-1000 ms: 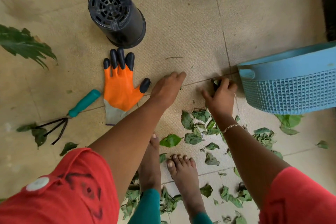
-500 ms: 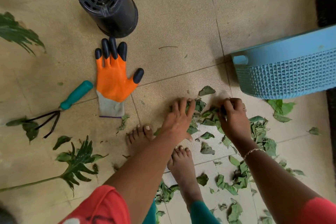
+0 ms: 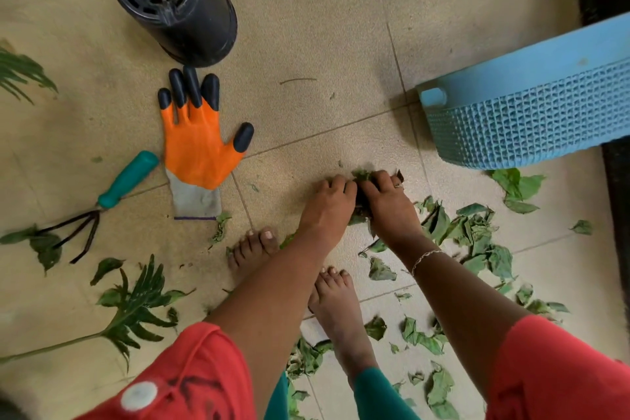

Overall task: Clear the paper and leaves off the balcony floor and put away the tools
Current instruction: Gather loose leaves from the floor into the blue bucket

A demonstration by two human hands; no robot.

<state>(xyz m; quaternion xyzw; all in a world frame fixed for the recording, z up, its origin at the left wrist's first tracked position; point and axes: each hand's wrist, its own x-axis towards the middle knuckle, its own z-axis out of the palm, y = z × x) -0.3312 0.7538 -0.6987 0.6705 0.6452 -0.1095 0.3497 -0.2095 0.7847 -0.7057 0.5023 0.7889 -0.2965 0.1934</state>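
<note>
My left hand [image 3: 329,206] and my right hand [image 3: 388,204] meet over a bunch of green leaves [image 3: 362,177] on the tiled floor, and both curl their fingers round it. More torn leaves [image 3: 477,232] lie scattered to the right and around my bare feet [image 3: 254,247]. An orange glove [image 3: 199,143] with black fingertips lies flat to the left. Beside it a hand rake [image 3: 119,184] with a teal handle rests on the floor.
A blue plastic basket [image 3: 531,112] stands at the right. A black pot [image 3: 174,0] lies on its side at the top left. A long fern-like leaf [image 3: 136,303] lies at the lower left. A dark edge runs along the right side.
Both hands have drawn together and closed round a bunch of leaves. One second ago the left hand lay flat on bare floor, apart from the right.
</note>
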